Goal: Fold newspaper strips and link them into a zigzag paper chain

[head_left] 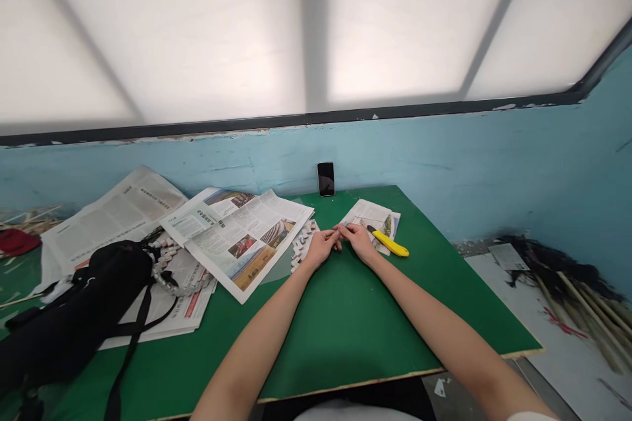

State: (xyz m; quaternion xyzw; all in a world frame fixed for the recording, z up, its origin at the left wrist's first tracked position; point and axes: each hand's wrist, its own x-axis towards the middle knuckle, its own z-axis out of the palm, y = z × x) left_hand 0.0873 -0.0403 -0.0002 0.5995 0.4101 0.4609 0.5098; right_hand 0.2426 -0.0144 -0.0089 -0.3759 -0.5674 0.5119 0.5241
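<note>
My left hand (322, 247) and my right hand (359, 241) meet at the far middle of the green table (345, 322), fingertips pinched together on something small I cannot make out. Just left of my left hand lies a row of small folded newspaper pieces (302, 245). A yellow utility knife (390, 243) rests to the right of my right hand, partly on a cut sheet of newspaper (370, 215).
Open newspapers (237, 237) cover the table's left half, with a chain of folded paper pieces (170, 270) and a black bag (74, 316) on them. A phone (326, 179) leans on the blue wall. Sticks and black debris (567, 289) lie on the floor at right.
</note>
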